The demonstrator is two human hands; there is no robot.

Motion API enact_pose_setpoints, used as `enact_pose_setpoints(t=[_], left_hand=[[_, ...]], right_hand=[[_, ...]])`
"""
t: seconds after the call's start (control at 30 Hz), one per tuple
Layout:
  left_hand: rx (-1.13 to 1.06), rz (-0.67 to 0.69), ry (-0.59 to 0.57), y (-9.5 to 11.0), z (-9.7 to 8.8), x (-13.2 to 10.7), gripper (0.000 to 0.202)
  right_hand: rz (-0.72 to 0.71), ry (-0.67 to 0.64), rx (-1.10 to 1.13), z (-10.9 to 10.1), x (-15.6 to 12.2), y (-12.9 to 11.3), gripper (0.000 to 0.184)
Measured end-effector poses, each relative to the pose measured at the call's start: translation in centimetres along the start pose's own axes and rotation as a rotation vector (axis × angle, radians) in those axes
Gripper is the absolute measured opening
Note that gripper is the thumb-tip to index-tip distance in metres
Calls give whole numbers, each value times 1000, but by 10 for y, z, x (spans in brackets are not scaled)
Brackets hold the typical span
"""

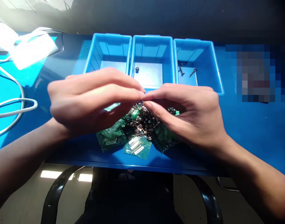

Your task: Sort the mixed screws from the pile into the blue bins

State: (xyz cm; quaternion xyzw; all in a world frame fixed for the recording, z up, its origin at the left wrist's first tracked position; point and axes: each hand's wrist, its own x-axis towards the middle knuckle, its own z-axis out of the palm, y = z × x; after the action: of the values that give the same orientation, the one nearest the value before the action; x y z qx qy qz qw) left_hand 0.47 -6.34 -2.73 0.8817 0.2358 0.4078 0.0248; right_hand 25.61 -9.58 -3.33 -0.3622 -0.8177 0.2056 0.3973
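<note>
My left hand (93,99) and my right hand (191,112) meet at the fingertips, above a pile of screws (142,123). The right thumb and index finger are closed in a pinch against the left fingertips. Whatever lies between them is too small or hidden to make out. Around the pile lie clear green plastic packets; the front packet (139,147) holds pale plugs and screws, and another packet (111,137) sits partly under my left hand. More of the pile is covered by my hands.
Behind my hands stand three blue bins: a left bin (93,51), a middle bin (153,37) with one small fastener (137,69), and a right bin (214,67) with several screws (181,71). A white cable (22,90) loops at left. A blurred-out object (254,74) is at right.
</note>
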Motion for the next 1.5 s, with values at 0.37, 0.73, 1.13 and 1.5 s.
enact_pose_setpoints(t=[0.37,0.73,1.13,1.5], left_hand=[[-51,-101,-10,16,18,-2,29],[72,102,-149,2,-3,-3,35],[40,21,-106,4,0,6,12],[11,8,-160,4,0,5,15]], right_hand=[[108,27,31,0,-2,-5,17],[10,11,33,-2,0,2,23],[-77,-3,-112,-7,0,1,21],[-237,18,-154,-9,8,16,18]])
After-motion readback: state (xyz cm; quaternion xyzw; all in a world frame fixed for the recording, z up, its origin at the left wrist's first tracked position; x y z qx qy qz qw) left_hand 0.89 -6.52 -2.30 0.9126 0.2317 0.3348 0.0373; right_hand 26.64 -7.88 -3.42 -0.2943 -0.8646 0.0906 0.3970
